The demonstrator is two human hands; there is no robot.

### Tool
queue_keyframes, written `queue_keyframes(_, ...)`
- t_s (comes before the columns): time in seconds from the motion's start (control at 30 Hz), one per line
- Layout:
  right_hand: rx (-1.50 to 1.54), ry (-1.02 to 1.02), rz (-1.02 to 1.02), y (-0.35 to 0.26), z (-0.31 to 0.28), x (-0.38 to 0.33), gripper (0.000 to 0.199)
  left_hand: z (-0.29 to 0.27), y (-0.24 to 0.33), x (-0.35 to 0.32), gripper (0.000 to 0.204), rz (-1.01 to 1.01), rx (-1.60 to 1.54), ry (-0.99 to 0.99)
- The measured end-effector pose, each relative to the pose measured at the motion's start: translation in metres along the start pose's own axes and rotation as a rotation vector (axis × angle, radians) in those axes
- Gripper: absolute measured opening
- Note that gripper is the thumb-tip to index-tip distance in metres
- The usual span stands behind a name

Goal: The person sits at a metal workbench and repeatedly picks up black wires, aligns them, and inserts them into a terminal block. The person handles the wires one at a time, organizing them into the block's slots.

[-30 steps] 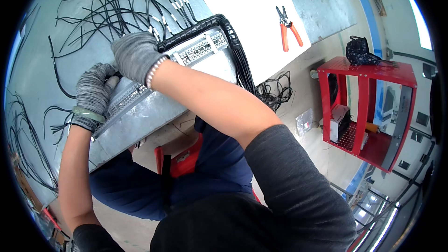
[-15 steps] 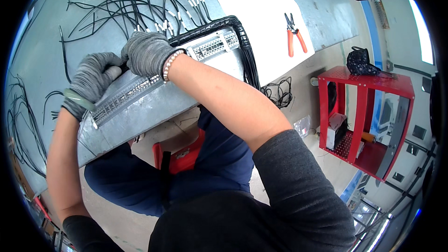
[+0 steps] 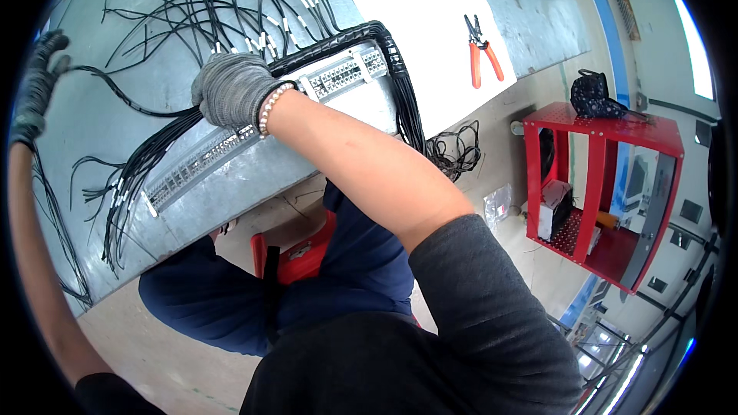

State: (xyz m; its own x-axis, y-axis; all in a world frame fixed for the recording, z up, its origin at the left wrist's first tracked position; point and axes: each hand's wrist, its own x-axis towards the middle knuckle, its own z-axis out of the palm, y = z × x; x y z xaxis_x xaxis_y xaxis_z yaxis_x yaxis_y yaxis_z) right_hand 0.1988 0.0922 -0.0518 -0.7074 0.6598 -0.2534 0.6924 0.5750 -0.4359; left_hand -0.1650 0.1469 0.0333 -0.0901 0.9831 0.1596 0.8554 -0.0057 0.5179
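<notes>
At the far left, my left hand (image 3: 37, 96), in a grey knit glove, is at the end of a black wire (image 3: 127, 101), seemingly gripping it; the hold is partly hidden. The wire curves back toward the bundle of black wires (image 3: 165, 132). My right hand (image 3: 234, 91), gloved in grey with a beaded bracelet at the wrist, is closed around that bundle. A black-wrapped harness (image 3: 330, 44) continues beyond it along a metal fixture with terminal strips (image 3: 201, 157). What lies inside my right fist is hidden.
Loose black wires with white sleeves (image 3: 265, 42) fan out at the back. Wire strippers with orange handles (image 3: 483, 54) lie on a white sheet (image 3: 430, 23). Coiled wires (image 3: 457, 150) hang by the table's right edge. A red shelf unit (image 3: 600, 131) stands right, a red stool (image 3: 300, 257) below.
My left hand has swung away to the far left from beside my right hand, and a wire now stretches out toward it. My right hand stays on the bundle, whose left end is now uncovered.
</notes>
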Motion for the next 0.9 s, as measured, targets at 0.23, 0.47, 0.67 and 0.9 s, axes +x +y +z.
queue_keyframes(0.23, -0.067, -0.045, 0.018, 0.001, -0.01, -0.007, 0.022, 0.101, 0.145, -0.128, 0.033, 0.341, 0.134, -0.489)
queue_keyframes(0.47, -0.028, -0.03, 0.04, 0.001, -0.005, -0.003, 0.023, 0.121, 0.136, -0.12, 0.019, 0.254, 0.183, -0.584)
queue_keyframes(0.67, -0.067, -0.066, 0.039, -0.009, -0.008, 0.003, 0.022, 0.094, 0.113, -0.106, 0.017, 0.26, 0.217, -0.505)
queue_keyframes(0.9, 0.026, -0.019, 0.121, -0.01, -0.006, 0.002, 0.019, 0.046, 0.032, -0.094, 0.036, -0.21, -0.046, -0.161)
